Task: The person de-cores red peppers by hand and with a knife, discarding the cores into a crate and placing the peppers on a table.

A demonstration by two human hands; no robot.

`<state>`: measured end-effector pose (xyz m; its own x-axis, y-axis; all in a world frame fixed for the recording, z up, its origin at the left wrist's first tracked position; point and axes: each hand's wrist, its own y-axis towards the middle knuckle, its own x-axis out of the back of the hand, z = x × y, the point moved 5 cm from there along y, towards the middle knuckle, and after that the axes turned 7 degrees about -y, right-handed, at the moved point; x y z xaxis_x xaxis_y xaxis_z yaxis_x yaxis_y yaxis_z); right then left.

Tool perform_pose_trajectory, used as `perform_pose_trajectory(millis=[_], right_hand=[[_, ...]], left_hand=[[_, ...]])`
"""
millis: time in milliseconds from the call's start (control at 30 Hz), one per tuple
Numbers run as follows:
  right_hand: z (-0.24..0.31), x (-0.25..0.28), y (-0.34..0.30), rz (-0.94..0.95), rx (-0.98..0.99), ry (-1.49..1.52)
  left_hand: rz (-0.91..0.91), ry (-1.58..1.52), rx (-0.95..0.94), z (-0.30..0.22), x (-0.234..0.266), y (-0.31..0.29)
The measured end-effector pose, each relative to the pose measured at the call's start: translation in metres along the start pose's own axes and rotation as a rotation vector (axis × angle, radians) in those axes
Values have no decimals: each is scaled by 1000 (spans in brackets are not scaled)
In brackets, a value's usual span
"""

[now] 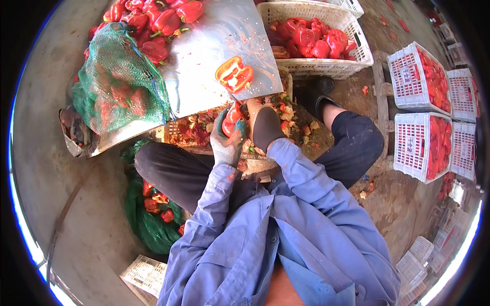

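My left hand (226,138), in a whitish glove with green on the fingers, is closed around a red bell pepper (232,120) just past the near edge of the metal table. Right beside it is my right hand (265,127), in a brown and tan glove, its fingers curled toward the pepper. What the right hand holds is hidden; a small dark sliver shows above the pepper. A cut pepper half (234,74) lies on the metal tabletop (219,30), its pale core showing. Whole red peppers (158,20) are heaped at the far left.
A green mesh bag (120,76) of peppers hangs over the table's left side. Beyond to the right stands a white crate (326,65) of red peppers. Scraps (196,127) fill a container below my hands. More filled crates (421,143) stand far right; a green sack (150,219) lies left.
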<state>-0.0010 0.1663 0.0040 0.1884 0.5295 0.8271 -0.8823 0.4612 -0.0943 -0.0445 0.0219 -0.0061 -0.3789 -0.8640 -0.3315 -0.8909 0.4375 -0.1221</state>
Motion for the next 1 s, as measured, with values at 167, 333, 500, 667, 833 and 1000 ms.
perform_pose_trajectory(millis=[167,333,500,667,833,1000], right_hand=[[-24,-5,-2,55,10,521],[-59,-30,-15,164,-124,1057],[-74,-33,-36,186,-260,1266],[-68,-31,-41,-167,-168,653],[-73,-28,-36,-305,-186,424],[-69,-20,-33,-193,-274,537]], left_hand=[[17,-171,135,21,22,-2],[145,-418,281,14,-3,-5],[134,-493,297,13,-10,-16],[20,43,143,37,10,-23],[98,-76,156,10,-4,-38],[211,-405,226,-5,-14,-38]])
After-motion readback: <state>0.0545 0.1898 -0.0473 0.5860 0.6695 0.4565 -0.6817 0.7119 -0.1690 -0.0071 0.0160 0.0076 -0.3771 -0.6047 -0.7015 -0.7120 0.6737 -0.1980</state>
